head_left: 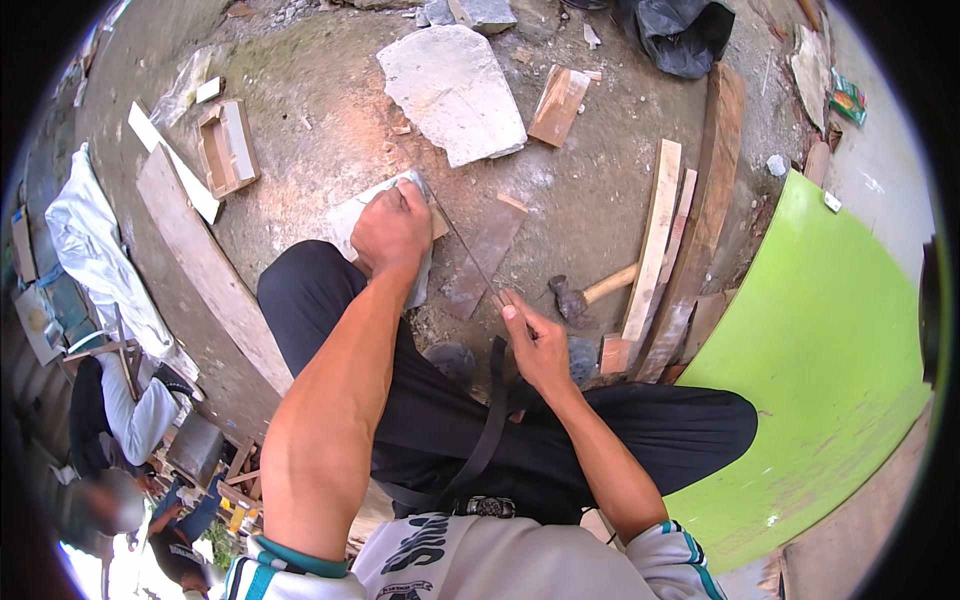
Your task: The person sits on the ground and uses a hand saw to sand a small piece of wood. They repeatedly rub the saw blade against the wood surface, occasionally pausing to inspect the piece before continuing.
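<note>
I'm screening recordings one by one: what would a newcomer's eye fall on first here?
Likely the bright green board filling much of the right side, then the pale stone slab at top centre. Near the middle, a thin dark strip runs from the right hand up to beside the left hand.

The rod (462,240) at centre looks metal; slab (455,95), upper centre, rough, matt; bag (680,35), upper right, glossy plastic.

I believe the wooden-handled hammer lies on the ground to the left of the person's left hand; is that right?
Not quite: the head view shows the wooden-handled hammer lying on the ground to the right of the left hand, near the right hand.
</note>
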A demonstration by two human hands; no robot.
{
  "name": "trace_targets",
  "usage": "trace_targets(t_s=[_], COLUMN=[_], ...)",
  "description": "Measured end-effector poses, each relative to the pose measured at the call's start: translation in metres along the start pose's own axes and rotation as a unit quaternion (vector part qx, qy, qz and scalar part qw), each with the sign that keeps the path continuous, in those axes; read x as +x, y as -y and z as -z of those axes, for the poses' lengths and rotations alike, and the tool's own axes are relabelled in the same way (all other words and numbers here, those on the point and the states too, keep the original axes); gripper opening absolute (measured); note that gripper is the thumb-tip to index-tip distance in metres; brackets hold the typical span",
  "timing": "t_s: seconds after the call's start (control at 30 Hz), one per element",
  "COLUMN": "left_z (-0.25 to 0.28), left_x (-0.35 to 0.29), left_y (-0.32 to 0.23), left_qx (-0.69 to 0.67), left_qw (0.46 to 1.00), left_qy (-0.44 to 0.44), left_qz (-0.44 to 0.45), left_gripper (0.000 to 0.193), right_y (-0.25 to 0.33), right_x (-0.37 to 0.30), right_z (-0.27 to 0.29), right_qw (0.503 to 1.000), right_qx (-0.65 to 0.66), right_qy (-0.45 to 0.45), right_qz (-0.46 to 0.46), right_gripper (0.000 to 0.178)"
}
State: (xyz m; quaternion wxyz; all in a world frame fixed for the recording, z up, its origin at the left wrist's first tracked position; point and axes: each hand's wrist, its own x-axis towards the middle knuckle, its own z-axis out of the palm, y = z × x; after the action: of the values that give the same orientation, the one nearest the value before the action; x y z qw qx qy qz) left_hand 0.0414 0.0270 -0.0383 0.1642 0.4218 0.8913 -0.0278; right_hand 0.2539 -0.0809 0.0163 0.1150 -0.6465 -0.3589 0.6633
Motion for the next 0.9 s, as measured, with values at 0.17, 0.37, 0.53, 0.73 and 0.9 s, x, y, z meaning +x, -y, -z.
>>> trace_targets(t_s=[0.17,0.37,0.53,0.73,0.9], left_z=[-0.004,-0.002,-0.006,-0.005,-0.005], left_x=[-0.004,-0.003,0.000,0.001,0.000], left_y=[-0.002,0.002,0.005,0.003,0.004], left_qx=[-0.024,-0.033,-0.049,-0.049,-0.040], left_qw=[0.998,0.997,0.996,0.995,0.997], left_qy=[-0.032,-0.060,-0.058,-0.057,-0.051], left_qz=[-0.042,-0.045,-0.054,-0.065,-0.051], left_gripper=[0.044,0.044,0.041,0.041,0.042], right_y=[0.050,-0.020,0.016,0.014,-0.006], right_x=[0.087,0.019,0.005,0.034,0.016], right_z=[-0.021,-0.003,0.002,-0.008,0.003], right_qw=[0.991,0.997,0.998,0.999,0.999], right_qx=[-0.046,-0.068,-0.001,-0.017,-0.033], right_qy=[-0.017,-0.022,-0.009,-0.023,-0.004], right_qz=[0.122,0.037,-0.057,0.016,-0.005], right_gripper=[0.047,0.046,0.045,0.047,0.046])
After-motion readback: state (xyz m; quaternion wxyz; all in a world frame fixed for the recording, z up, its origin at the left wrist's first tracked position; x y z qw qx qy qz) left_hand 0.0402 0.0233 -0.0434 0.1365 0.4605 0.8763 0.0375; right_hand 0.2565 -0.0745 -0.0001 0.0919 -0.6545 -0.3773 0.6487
